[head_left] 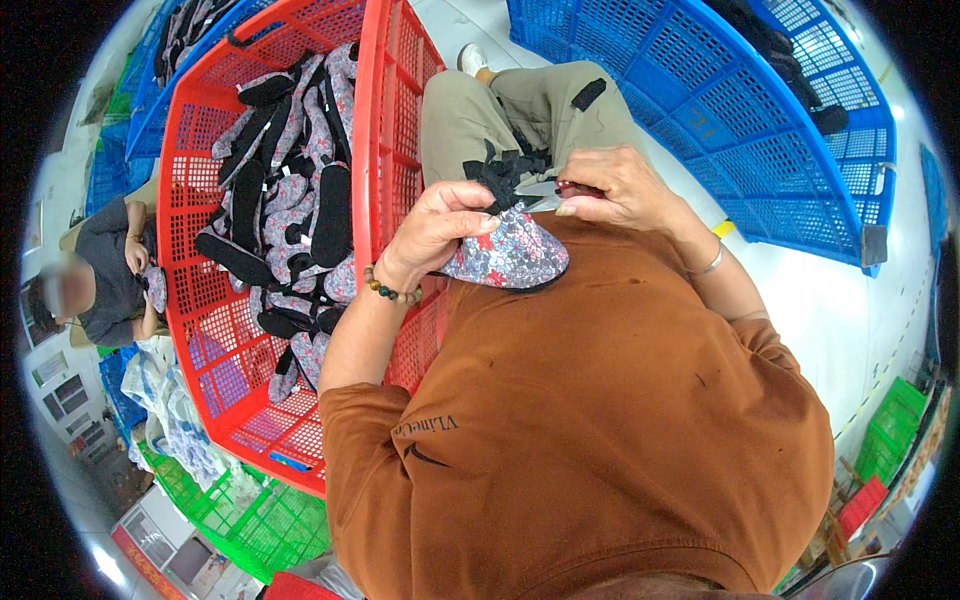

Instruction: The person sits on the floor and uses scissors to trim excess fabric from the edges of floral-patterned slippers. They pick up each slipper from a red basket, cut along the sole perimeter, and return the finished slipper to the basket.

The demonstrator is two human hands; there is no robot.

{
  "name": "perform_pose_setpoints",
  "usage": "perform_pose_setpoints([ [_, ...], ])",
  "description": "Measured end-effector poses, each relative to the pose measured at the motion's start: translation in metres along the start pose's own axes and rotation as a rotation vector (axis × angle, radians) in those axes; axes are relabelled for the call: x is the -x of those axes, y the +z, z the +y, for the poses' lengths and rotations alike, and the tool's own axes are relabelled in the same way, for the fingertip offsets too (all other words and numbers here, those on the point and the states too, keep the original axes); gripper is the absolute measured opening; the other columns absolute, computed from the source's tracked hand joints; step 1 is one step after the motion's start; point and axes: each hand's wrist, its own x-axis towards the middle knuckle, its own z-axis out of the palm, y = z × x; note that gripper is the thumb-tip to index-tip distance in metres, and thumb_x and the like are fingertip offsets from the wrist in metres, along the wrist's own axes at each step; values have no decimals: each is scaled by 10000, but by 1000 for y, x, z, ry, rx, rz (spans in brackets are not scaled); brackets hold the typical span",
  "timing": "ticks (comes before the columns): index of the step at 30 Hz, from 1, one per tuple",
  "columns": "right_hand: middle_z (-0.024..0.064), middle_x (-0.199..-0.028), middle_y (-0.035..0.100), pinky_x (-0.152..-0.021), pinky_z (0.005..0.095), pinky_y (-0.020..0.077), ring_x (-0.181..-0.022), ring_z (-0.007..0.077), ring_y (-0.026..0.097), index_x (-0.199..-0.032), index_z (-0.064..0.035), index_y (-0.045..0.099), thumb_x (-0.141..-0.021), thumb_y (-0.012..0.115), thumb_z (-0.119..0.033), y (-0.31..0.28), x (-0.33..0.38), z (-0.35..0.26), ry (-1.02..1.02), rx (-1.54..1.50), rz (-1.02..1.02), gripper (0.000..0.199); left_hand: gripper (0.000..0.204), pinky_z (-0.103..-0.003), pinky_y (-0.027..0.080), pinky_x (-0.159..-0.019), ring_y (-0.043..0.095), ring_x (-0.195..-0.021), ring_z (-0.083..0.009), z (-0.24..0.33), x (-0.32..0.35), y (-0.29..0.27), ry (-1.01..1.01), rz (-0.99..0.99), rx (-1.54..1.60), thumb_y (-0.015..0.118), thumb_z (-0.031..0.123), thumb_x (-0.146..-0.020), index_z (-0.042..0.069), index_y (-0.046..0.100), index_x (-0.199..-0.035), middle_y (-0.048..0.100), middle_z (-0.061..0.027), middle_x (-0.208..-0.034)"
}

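Note:
My left hand (440,225) is closed on a floral fabric slipper (510,252), pinching its upper near the black part. The slipper's rounded toe points down and right over my lap. My right hand (618,190) is closed around a pair of scissors (540,189). Their silver blades reach left to the slipper's black edge, and a bit of dark red handle shows between my fingers. Black fabric scraps (500,170) bunch up just above the slipper, against my trousers. Whether the blades are parted is too small to tell.
A red plastic crate (375,130) stands at my left, holding many floral slippers with black soles (333,215). Blue crates (700,110) with dark items stand ahead to the right. A co-worker (105,260) sits beyond the red crate holding a similar slipper. Green crates (250,520) lie lower left.

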Motion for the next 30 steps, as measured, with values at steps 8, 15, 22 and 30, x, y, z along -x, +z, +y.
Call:
perform_pose_setpoints([
  [8,76,-653,510,-487,327,405,-585,250,539,-748,-35,562,-720,692,-319,4,-12,-6,-156,62,74,314,121,-211,477,-672,594,-730,-79,-1,-2,0,-47,-38,-34,610,-5,-787,-25,609,-906,630,-50,-833],
  [15,54,-641,507,-460,320,396,-559,227,541,-729,-55,562,-700,702,-335,2,-14,-5,-217,223,87,314,117,-209,473,-678,594,-746,-78,2,-2,3,-70,-44,-72,601,-4,-794,-27,619,-908,630,-45,-844],
  [22,44,-623,497,-449,316,395,-539,217,534,-687,-73,555,-695,698,-347,-4,-15,-13,-199,345,65,309,112,-207,472,-672,595,-739,-79,0,-2,-1,-74,-54,-83,605,5,-799,-22,610,-908,630,-44,-838],
  [30,33,-591,456,-423,325,402,-508,212,528,-640,-106,512,-731,653,-397,-3,-12,-21,-187,439,145,336,125,-200,469,-669,589,-735,-66,1,-2,-1,-108,-41,-89,614,23,-803,-15,597,-920,631,-41,-838],
])
